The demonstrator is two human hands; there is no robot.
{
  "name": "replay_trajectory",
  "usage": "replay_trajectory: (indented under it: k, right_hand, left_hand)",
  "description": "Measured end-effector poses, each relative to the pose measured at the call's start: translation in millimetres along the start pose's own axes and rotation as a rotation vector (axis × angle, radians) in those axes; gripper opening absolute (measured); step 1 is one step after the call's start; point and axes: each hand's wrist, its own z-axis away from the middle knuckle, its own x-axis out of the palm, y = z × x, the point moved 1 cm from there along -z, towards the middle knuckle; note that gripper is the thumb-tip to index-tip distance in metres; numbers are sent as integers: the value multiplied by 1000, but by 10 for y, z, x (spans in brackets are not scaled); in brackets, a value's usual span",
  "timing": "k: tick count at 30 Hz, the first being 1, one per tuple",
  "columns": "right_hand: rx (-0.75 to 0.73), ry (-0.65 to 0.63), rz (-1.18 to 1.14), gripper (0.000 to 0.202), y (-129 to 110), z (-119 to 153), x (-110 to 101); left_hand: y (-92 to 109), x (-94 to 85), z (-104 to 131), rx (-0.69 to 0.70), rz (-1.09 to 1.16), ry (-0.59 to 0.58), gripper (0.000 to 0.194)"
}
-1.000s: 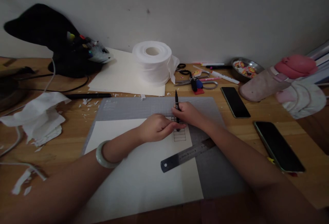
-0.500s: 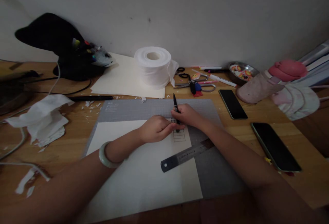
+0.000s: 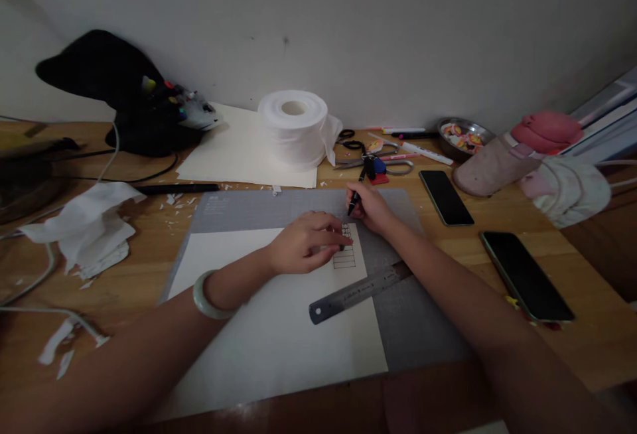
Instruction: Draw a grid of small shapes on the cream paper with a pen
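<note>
My right hand (image 3: 369,206) is closed around a black pen (image 3: 354,203), its tip pointing down just above the upper right corner of a large white sheet of paper (image 3: 279,328). Ladder-like black lines form a drawn grid (image 3: 344,258) near that corner, with small marks in its upper rows. My left hand (image 3: 304,245) rests on the paper left of the grid, a pale bangle on its wrist. A small dark thing (image 3: 343,247) shows between its fingertips, too hidden to name. Below the grid, a metal ruler (image 3: 355,292) lies slanted across the paper's right edge.
Under the paper is a grey cutting mat (image 3: 249,207). Behind stand a tissue roll (image 3: 293,135) and scissors (image 3: 398,167). Two phones (image 3: 445,196), a pink-lidded bottle (image 3: 490,165) and a metal bowl (image 3: 460,148) are at right. Crumpled tissue (image 3: 94,221) and cables lie left.
My right hand has lifted the pen off the grid and moved it up and right, beyond the paper's upper edge. My left fingers have spread slightly. The view has shifted a little.
</note>
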Motion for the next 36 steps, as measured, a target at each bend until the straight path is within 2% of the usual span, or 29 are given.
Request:
replay_trajectory:
  k: [6, 15, 25, 36]
  right_hand:
    - [28, 34, -135, 24, -4, -5, -8]
    - [94, 34, -304, 25, -49, -40, -52]
    - [117, 14, -388, 27, -28, -50, -63]
    - [114, -10, -415, 30, -6, -75, -69]
  left_hand:
    - [3, 30, 10, -59, -54, -54, 19]
    - [-16, 85, 32, -9, -91, 32, 17]
    - [4, 71, 34, -60, -109, 6, 12]
    - [-34, 92, 50, -35, -94, 0, 13]
